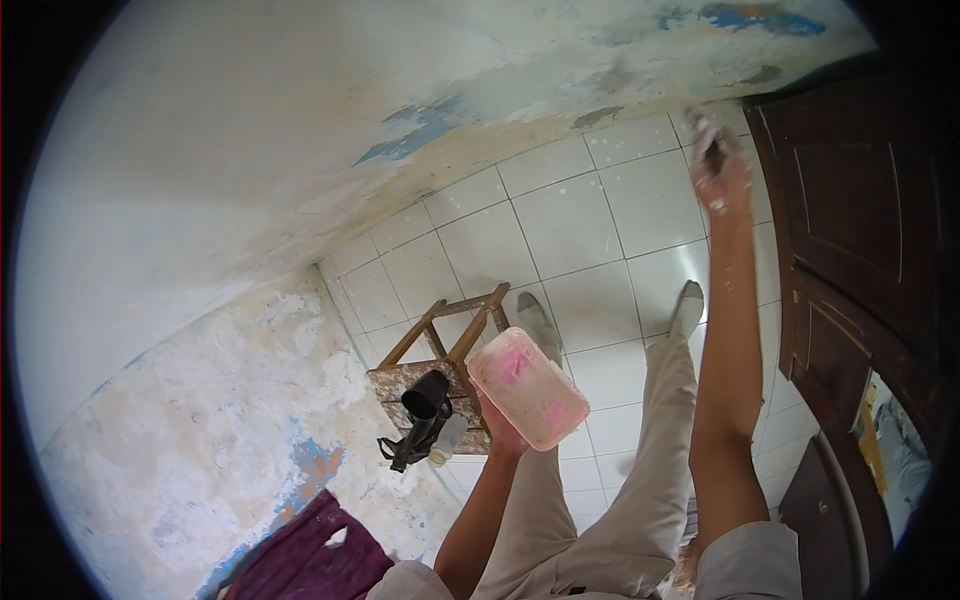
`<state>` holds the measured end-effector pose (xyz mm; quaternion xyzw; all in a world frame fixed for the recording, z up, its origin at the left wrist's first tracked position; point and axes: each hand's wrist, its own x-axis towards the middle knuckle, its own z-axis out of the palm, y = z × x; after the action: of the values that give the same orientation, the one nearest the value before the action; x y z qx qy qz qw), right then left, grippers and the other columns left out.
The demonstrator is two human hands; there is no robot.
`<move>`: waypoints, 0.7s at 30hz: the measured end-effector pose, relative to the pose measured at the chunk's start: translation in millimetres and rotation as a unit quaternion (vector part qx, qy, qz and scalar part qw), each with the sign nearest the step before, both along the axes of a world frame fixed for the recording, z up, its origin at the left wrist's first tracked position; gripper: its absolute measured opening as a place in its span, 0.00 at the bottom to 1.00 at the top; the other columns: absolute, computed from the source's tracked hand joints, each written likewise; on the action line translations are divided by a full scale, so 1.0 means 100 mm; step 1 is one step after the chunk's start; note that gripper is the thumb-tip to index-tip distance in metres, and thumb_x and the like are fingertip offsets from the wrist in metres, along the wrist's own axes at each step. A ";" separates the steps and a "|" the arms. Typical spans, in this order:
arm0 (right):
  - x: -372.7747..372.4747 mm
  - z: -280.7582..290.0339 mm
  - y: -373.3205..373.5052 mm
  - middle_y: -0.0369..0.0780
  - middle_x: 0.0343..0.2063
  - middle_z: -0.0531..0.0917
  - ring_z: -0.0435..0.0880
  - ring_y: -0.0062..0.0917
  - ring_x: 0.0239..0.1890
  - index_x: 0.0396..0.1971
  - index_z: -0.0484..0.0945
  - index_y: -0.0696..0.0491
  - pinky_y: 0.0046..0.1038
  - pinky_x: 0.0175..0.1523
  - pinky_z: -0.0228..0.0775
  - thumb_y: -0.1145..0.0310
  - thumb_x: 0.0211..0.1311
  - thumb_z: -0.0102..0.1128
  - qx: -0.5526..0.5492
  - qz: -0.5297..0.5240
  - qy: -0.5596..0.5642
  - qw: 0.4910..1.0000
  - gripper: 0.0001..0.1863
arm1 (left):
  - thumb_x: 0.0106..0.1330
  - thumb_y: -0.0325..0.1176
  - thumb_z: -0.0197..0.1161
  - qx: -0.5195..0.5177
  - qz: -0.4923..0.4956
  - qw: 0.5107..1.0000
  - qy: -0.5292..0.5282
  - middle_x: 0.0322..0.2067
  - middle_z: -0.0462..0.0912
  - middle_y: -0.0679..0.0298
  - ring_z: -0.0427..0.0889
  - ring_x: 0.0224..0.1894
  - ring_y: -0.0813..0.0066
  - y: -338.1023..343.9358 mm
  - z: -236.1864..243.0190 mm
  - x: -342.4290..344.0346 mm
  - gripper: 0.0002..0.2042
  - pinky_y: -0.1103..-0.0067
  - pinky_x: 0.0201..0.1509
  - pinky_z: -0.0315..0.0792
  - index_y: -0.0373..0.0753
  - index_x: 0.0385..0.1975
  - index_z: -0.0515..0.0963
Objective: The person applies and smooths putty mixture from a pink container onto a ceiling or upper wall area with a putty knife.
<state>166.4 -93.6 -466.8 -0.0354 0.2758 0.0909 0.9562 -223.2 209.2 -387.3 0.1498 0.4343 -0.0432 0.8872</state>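
We begin with the pink-stained container (530, 390), a shallow rectangular thing held out in front of the body, tilted, just beside the stool. Our left hand (503, 425) has its fingers closed around the container's near side, though most of them are hidden behind it. Our right hand (722, 175) is stretched well away from it, near the foot of the wall (270, 120); it carries whitish smears (and so much blur that we cannot tell whether its fingers are wide, narrow or around something). As for progress, we judge the work only partly done: a broad stretch of that wall looks pale and fairly even, while a blue patch (410, 130) and some grey spots lower down look uncovered, and we would count those as left. The adjoining wall (200, 470) is more mottled, so we take it to be further behind. Next to the container, the wooden stool (385, 382) bears a black object (425, 397) with a round opening, and a translucent item (452, 436) lies beside that. Farther out we see purple cloth (310, 560), speckled floor tiles (570, 215) and dark wooden panelling (850, 190)
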 end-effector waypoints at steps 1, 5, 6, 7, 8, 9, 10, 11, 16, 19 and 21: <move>-0.10 -0.10 0.26 0.48 0.42 0.82 0.84 0.26 0.39 0.48 0.74 0.70 0.16 0.47 0.81 0.75 0.71 0.48 -0.290 0.087 -0.061 0.951 0.14 | 0.70 0.67 0.41 0.011 0.000 1.000 -0.011 0.59 0.73 0.64 0.75 0.60 0.61 0.01 0.01 -0.01 0.34 0.61 0.62 0.72 0.48 0.65 0.64; -0.51 -0.49 1.75 0.44 0.39 0.81 0.83 0.27 0.42 0.41 0.75 0.64 0.21 0.47 0.80 0.71 0.71 0.50 -0.391 0.281 -0.146 0.864 0.10 | 0.70 0.67 0.41 0.008 0.016 1.000 -0.014 0.59 0.73 0.64 0.75 0.60 0.61 0.05 0.05 -0.04 0.34 0.62 0.62 0.72 0.47 0.65 0.65; -0.57 -0.52 2.08 0.43 0.38 0.81 0.83 0.27 0.42 0.39 0.75 0.63 0.22 0.47 0.80 0.70 0.71 0.51 -0.295 0.291 -0.144 0.899 0.10 | 0.70 0.67 0.41 0.001 0.035 0.999 -0.012 0.59 0.73 0.64 0.75 0.60 0.61 0.06 0.05 -0.05 0.34 0.61 0.62 0.73 0.47 0.65 0.65; -0.56 -0.51 2.32 0.42 0.37 0.81 0.83 0.27 0.43 0.37 0.75 0.61 0.24 0.47 0.80 0.69 0.71 0.51 -0.214 0.295 -0.135 0.921 0.10 | 0.69 0.68 0.42 -0.007 0.055 0.998 -0.011 0.59 0.74 0.63 0.75 0.60 0.61 0.07 0.04 -0.06 0.34 0.61 0.62 0.73 0.48 0.64 0.66; -0.49 -0.45 2.45 0.41 0.36 0.81 0.83 0.28 0.44 0.35 0.76 0.60 0.25 0.47 0.79 0.68 0.71 0.52 -0.233 0.276 -0.138 0.922 0.10 | 0.69 0.68 0.42 -0.008 0.060 0.998 -0.013 0.59 0.74 0.63 0.75 0.60 0.61 0.08 0.04 -0.09 0.34 0.61 0.62 0.73 0.48 0.64 0.66; -0.32 -0.35 2.44 0.43 0.36 0.82 0.83 0.30 0.42 0.36 0.76 0.60 0.27 0.47 0.79 0.68 0.70 0.52 -0.388 0.258 -0.193 0.864 0.10 | 0.69 0.68 0.41 -0.021 0.060 0.998 -0.009 0.59 0.73 0.65 0.74 0.61 0.60 0.09 0.02 -0.11 0.34 0.59 0.63 0.72 0.49 0.65 0.66; -0.14 -0.20 2.37 0.45 0.37 0.83 0.84 0.33 0.41 0.38 0.77 0.60 0.29 0.46 0.79 0.69 0.69 0.52 -0.535 0.232 -0.240 0.777 0.10 | 0.69 0.69 0.41 -0.029 0.064 0.997 -0.009 0.60 0.73 0.66 0.74 0.61 0.60 0.10 0.01 -0.13 0.34 0.57 0.63 0.71 0.50 0.65 0.66; 0.04 -0.01 2.29 0.47 0.37 0.84 0.85 0.36 0.40 0.40 0.78 0.60 0.31 0.46 0.78 0.69 0.69 0.52 -0.673 0.206 -0.277 0.654 0.10 | 0.69 0.69 0.41 -0.038 0.068 0.997 -0.008 0.60 0.73 0.66 0.73 0.61 0.59 0.11 0.00 -0.16 0.34 0.56 0.63 0.71 0.51 0.65 0.65; 0.31 1.10 0.99 0.50 0.48 0.80 0.85 0.34 0.41 0.51 0.73 0.65 0.27 0.45 0.80 0.74 0.69 0.49 -0.489 0.081 -0.319 0.808 0.15 | 0.68 0.70 0.42 -0.021 0.065 0.997 -0.023 0.60 0.73 0.65 0.73 0.61 0.59 0.15 0.02 -0.23 0.35 0.56 0.64 0.70 0.50 0.65 0.65; 0.16 1.41 0.50 0.51 0.58 0.74 0.85 0.27 0.43 0.62 0.64 0.69 0.18 0.46 0.84 0.80 0.69 0.46 -0.060 0.023 -0.121 0.991 0.22 | 0.67 0.71 0.42 -0.058 0.091 0.994 -0.031 0.61 0.72 0.64 0.73 0.61 0.58 0.17 0.07 -0.24 0.37 0.56 0.64 0.70 0.49 0.66 0.65; -0.01 1.29 0.62 0.50 0.54 0.76 0.84 0.28 0.41 0.63 0.63 0.69 0.18 0.46 0.85 0.80 0.69 0.47 0.047 0.045 -0.052 0.997 0.23 | 0.66 0.72 0.41 -0.076 0.103 0.992 -0.018 0.61 0.72 0.63 0.73 0.62 0.58 0.21 0.08 -0.23 0.38 0.56 0.65 0.69 0.48 0.66 0.65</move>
<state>165.4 -32.1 -337.7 -0.0078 0.2195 0.1449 0.9648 -246.5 229.8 -379.0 0.0371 0.4273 0.0185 0.9032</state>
